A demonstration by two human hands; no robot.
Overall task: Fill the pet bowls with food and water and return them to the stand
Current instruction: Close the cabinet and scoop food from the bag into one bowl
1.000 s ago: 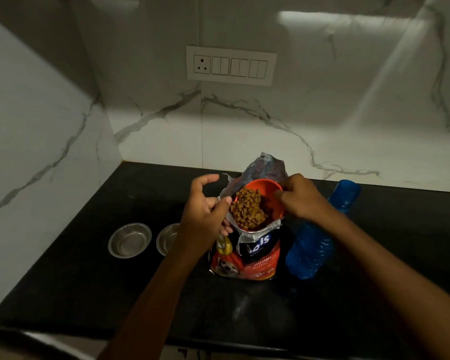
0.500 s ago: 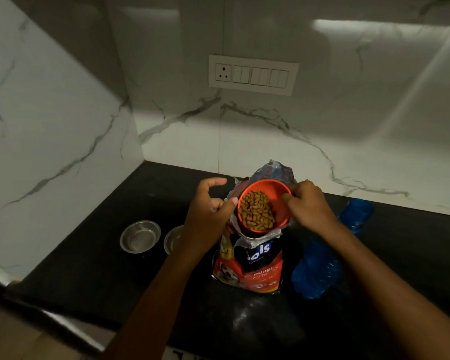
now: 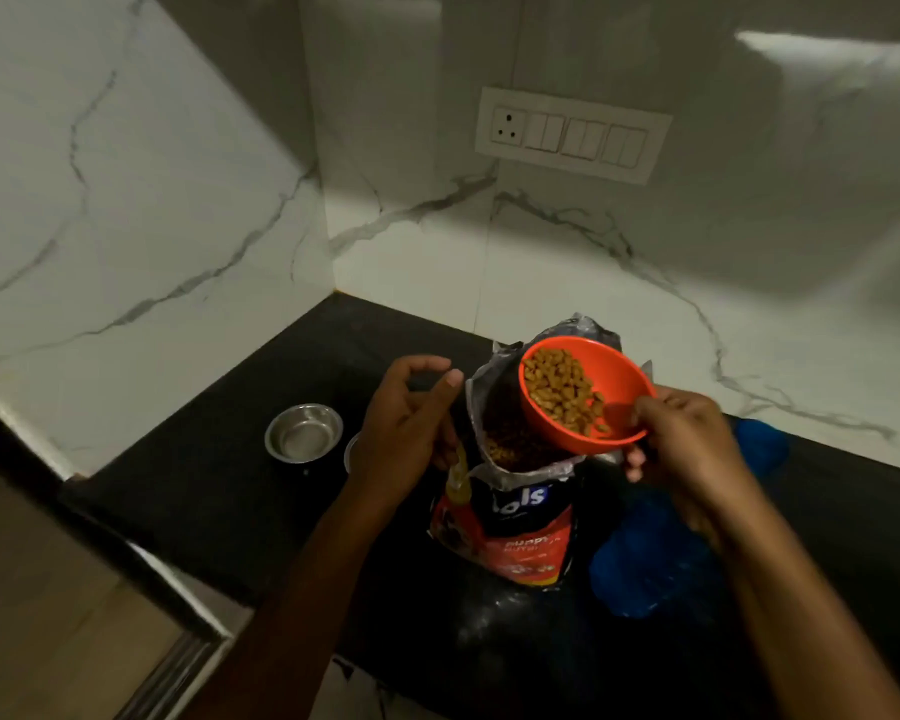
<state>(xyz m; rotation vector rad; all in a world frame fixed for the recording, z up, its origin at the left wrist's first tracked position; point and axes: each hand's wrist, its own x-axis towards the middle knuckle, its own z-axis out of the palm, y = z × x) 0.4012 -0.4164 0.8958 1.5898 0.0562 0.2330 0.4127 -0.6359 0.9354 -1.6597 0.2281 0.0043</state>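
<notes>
Round steel pet bowl [image 3: 303,432], centre-left, awaits kibble [image 3: 562,392]: right hand [image 3: 681,449] grips the filled orange plastic scoop [image 3: 625,389], grip of left hand [image 3: 401,428] unclear; next, probably carry leftward and tip.

Overall dim, warm cast. Light falls from above: one bright band crosses the lower marble wall [image 3: 411,262], while the upper wall and switch plate [image 3: 572,135] sit in grey shadow. A glare patch shows high on the right of the wall. The black table [image 3: 219,511] swallows detail, with only a faint sheen in front of the food bag [image 3: 520,537]. Small highlights on the steel bowl [image 3: 303,433]. The orange bowl [image 3: 619,387] is the best lit and most saturated, with a shadow patch by its near rim. Left hand [image 3: 406,433] and right hand [image 3: 692,449] are dark, showing little surface detail. Blue bottle [image 3: 640,563] is murky with soft edges. Bag lettering slightly smeared. Wide-angle bend: wall joints and the table edge lean outward. Lower corners are softest.
</notes>
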